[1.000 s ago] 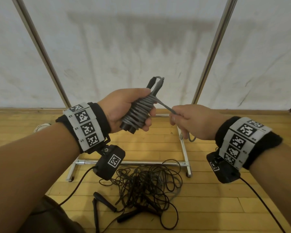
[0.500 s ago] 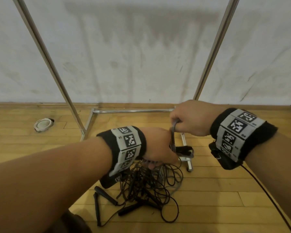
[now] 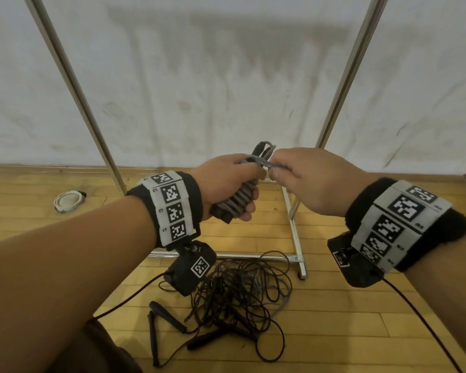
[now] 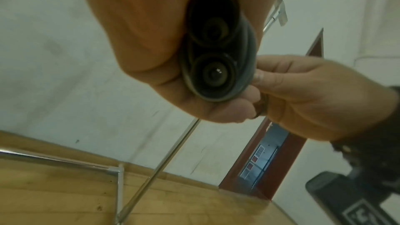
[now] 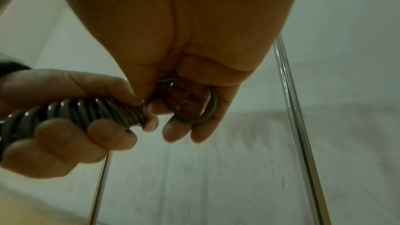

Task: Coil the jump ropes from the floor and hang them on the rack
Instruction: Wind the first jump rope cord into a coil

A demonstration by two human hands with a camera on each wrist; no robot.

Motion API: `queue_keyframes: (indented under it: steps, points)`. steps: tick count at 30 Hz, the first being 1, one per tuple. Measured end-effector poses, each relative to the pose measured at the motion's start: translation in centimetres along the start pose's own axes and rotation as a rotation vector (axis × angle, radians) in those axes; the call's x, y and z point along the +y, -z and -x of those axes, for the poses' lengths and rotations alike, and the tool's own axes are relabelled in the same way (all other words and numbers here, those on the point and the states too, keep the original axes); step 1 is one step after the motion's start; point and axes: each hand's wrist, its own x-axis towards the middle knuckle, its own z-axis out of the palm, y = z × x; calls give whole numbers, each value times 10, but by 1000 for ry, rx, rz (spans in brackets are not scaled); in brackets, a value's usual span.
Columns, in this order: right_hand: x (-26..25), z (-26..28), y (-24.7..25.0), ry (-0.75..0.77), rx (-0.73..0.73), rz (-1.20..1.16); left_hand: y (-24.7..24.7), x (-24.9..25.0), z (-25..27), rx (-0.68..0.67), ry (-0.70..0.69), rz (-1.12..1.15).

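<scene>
A tangle of black jump ropes (image 3: 234, 297) lies on the wooden floor (image 3: 347, 332) nearest the person, their handles splayed toward the viewer. Above it, the left hand (image 3: 226, 184) grips the grey jump rope (image 3: 238, 200), wound tightly round its two paired handles. The right hand (image 3: 307, 181), touching the left, pinches the rope's loose end. Beyond stands the metal rack (image 3: 296, 238), against a white wall (image 3: 213, 76).

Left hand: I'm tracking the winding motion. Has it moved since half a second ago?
Yes. The left hand with the coiled grey rope has risen from just over the floor tangle to baseboard height.
</scene>
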Motion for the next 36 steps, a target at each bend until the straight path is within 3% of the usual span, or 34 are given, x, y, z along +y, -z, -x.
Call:
queue_keyframes:
  steps: [5,18,26,36]
  points:
    - [6,2,-3,-12,23,-165,-7,9,8,-20,20,164]
    - [17,7,-1,-41,-26,-259,-10,13,7,60,-30,161]
    - [37,9,-7,-104,-102,-239,-14,16,10,-83,-119,132]
    - [48,4,-11,-235,-136,-435,-12,8,4,-208,-181,7]
